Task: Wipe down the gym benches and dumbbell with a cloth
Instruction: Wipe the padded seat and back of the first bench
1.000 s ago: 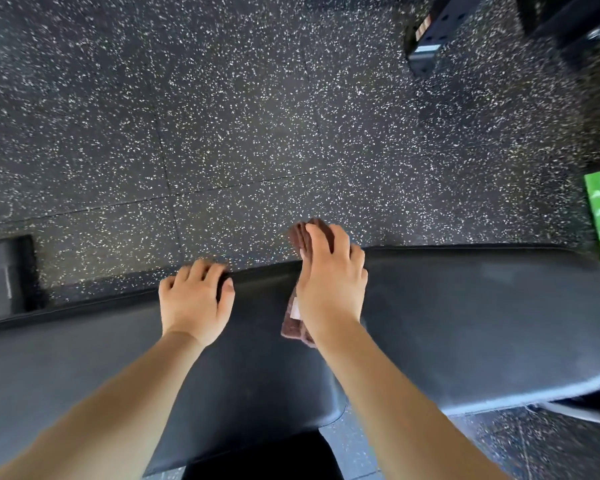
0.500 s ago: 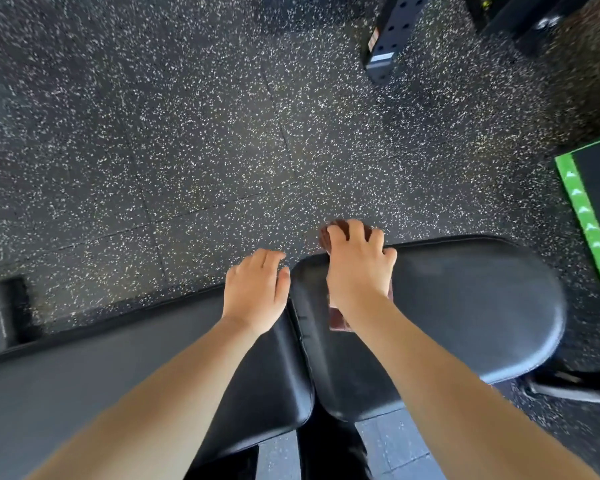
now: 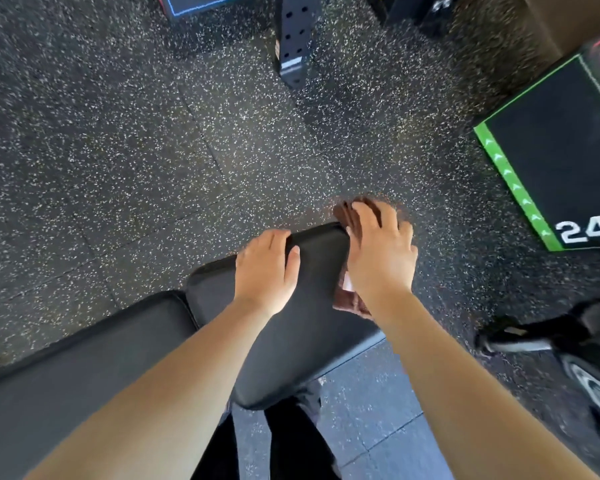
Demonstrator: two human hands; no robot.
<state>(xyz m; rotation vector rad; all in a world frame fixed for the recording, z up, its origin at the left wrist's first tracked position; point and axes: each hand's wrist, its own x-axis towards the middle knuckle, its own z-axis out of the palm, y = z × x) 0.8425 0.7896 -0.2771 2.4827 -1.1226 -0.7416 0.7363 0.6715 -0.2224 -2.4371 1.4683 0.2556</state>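
A person's right hand (image 3: pixel 378 258) presses a brown cloth (image 3: pixel 352 303) flat over the bench (image 3: pixel 291 341) pad's right end, while the open left hand (image 3: pixel 265 268) rests beside it, the pad's length running away leftward.

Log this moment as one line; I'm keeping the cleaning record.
step: wiping bench end | right hand: pressing brown cloth at seat pad edge | left hand: flat on pad, bracing

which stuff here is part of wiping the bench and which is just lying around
In use: brown cloth under the right hand; left hand braced on the black bench seat pad.

Lying about: green-edged plyo box, perforated rack post, wheel.
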